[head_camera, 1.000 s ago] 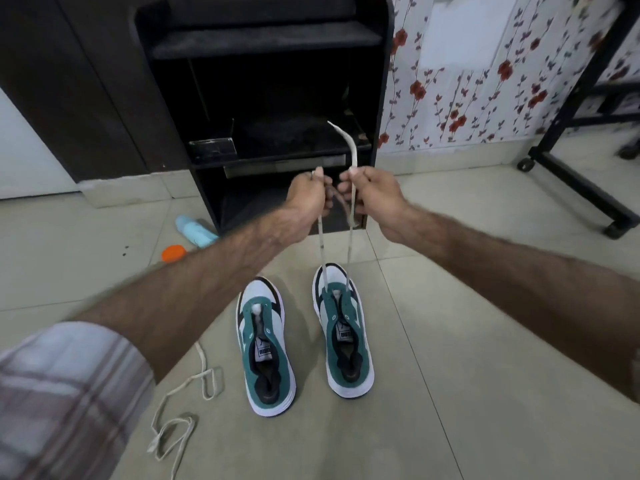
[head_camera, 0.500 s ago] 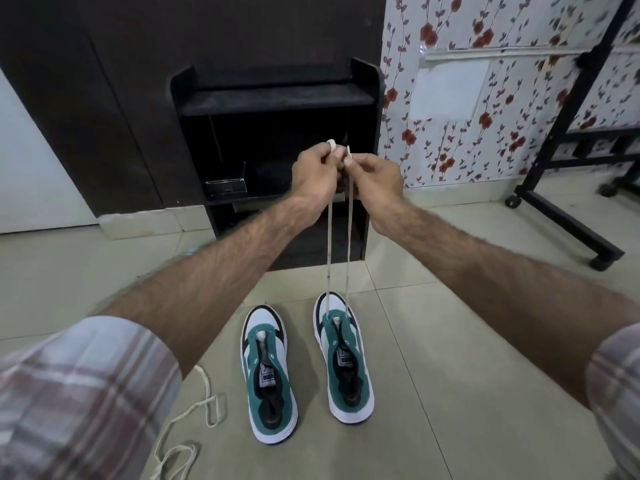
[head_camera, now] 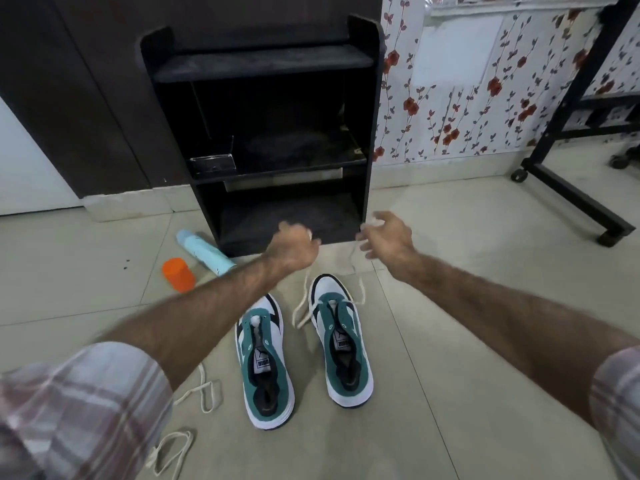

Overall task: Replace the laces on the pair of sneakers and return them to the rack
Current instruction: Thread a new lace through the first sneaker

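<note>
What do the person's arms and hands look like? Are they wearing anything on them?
Both hands, left and right, are bare: no gloves, and no watch or ring that I can make out. The forearms are bare and hairy. Each arm has a plaid sleeve in pale grey, white and brownish-pink checks, pushed up: left sleeve, right sleeve.

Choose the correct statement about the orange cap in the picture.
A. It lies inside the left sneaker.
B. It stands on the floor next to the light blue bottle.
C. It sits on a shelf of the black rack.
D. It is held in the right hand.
B: the orange cap stands on the floor tiles beside the light blue bottle, left of the black rack.
</note>
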